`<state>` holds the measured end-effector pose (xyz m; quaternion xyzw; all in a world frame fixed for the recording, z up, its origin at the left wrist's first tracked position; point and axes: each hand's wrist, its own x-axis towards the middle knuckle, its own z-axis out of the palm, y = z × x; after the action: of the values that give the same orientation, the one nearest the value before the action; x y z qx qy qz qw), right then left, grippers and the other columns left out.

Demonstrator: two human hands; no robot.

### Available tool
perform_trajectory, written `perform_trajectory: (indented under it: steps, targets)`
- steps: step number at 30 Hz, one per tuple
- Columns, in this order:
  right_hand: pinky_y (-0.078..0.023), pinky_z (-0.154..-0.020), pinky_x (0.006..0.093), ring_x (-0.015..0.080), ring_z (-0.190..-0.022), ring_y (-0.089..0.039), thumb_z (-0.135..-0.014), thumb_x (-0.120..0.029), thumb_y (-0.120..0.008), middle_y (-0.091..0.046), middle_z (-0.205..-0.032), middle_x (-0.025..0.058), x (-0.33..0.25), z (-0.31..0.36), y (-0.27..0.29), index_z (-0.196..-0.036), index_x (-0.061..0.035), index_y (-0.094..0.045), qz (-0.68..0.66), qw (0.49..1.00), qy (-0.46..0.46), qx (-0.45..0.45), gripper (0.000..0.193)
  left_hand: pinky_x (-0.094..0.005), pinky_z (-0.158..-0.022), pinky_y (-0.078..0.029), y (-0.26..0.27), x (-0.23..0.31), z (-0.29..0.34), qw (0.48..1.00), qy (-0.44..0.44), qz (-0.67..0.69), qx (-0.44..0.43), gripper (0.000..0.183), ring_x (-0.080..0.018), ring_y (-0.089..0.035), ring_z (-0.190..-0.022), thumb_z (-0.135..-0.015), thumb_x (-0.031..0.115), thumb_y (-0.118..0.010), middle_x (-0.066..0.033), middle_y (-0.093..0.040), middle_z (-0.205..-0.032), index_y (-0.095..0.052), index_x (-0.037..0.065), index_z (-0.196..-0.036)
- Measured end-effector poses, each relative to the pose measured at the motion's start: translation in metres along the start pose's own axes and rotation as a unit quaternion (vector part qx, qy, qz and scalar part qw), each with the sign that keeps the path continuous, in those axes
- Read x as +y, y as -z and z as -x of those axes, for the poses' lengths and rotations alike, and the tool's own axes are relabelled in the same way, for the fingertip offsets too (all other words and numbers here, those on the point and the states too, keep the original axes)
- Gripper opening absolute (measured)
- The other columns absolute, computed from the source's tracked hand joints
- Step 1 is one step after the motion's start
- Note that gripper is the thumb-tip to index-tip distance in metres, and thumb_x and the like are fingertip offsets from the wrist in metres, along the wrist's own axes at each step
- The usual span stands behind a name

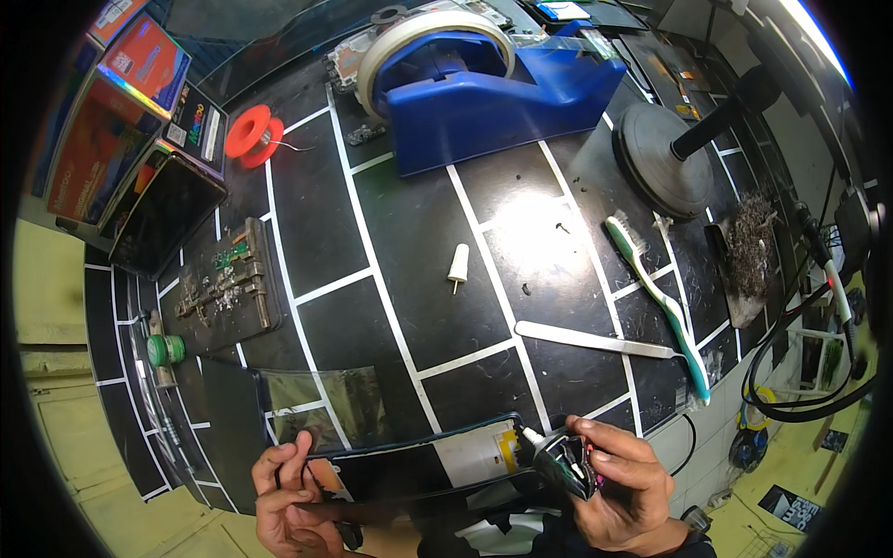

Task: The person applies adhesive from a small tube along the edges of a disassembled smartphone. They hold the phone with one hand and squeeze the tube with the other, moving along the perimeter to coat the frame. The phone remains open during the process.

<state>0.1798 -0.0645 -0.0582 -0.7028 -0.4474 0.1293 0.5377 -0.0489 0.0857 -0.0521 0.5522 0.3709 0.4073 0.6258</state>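
My left hand (293, 498) grips the left end of an opened phone (423, 465), its thumb and fingers round the edge. The phone lies low in the view, and its inside shows a silvery battery and a yellow strip near the right end. In my right hand (628, 484) is a crumpled black glue tube (567, 465), squeezed between thumb and fingers. Its pale nozzle points left and meets, or nearly meets, the phone's right upper corner. A white cap with a thin pin (459, 263) lies on the table beyond the phone.
Tweezers (595, 340) and a toothbrush (660, 302) lie to the right. Farther back stand a blue tape dispenser (502, 107) and a round lamp base (662, 163). A board holder (228, 284), red solder spool (249, 137) and boxes (121, 130) occupy the left. Clear film (349, 400) lies near the phone.
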Motion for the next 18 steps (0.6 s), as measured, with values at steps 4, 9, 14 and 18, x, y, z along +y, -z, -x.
perform_trajectory:
  steps: [4,9,14,18]
  targets:
    - [-0.059,-0.090,0.0402,0.0385,-0.106,-0.068,-0.082,0.004,-0.076,-0.061,-0.114,0.0295,0.001,-0.001,-0.002,-0.110,0.0020,-0.050,0.008,1.000,0.004,0.008,0.038,-0.0559,-0.113,-0.038,0.012,-0.012,0.004,0.996,-0.021,-0.051,0.074,0.047,-0.0473,-0.049,-0.129,-0.090,0.041,-0.072,-0.0265,-0.041,-0.137,-0.056,-0.002,-0.095]
    - [-0.059,-0.090,0.0402,0.0387,-0.106,-0.068,-0.083,0.003,-0.075,-0.061,-0.114,0.0297,0.002,-0.001,-0.004,-0.110,0.0032,-0.050,0.003,1.000,0.008,0.012,0.036,-0.0389,-0.103,-0.051,0.004,-0.012,-0.001,0.994,-0.045,-0.080,0.051,0.033,-0.0429,-0.055,-0.126,-0.102,0.022,-0.055,-0.0260,-0.047,-0.131,-0.052,-0.003,-0.082]
    - [-0.059,-0.090,0.0407,0.0387,-0.105,-0.068,-0.083,0.003,-0.075,-0.062,-0.113,0.0294,0.002,0.001,-0.004,-0.109,0.0033,-0.051,-0.004,1.000,0.009,0.018,0.035,-0.0384,-0.101,-0.052,0.006,-0.017,0.001,0.995,-0.062,-0.048,0.053,0.031,-0.0417,-0.056,-0.126,-0.103,0.019,-0.052,-0.0248,-0.047,-0.131,-0.053,-0.003,-0.081]
    - [-0.060,-0.089,0.0406,0.0384,-0.104,-0.069,-0.082,0.004,-0.075,-0.063,-0.112,0.0290,0.003,0.003,-0.005,-0.107,0.0029,-0.053,-0.005,1.000,-0.005,0.030,0.034,-0.0478,-0.108,-0.049,0.011,-0.014,0.003,0.998,-0.020,-0.015,0.055,0.045,-0.0452,-0.049,-0.131,-0.089,0.040,-0.072,-0.0248,-0.040,-0.136,-0.055,-0.002,-0.092]
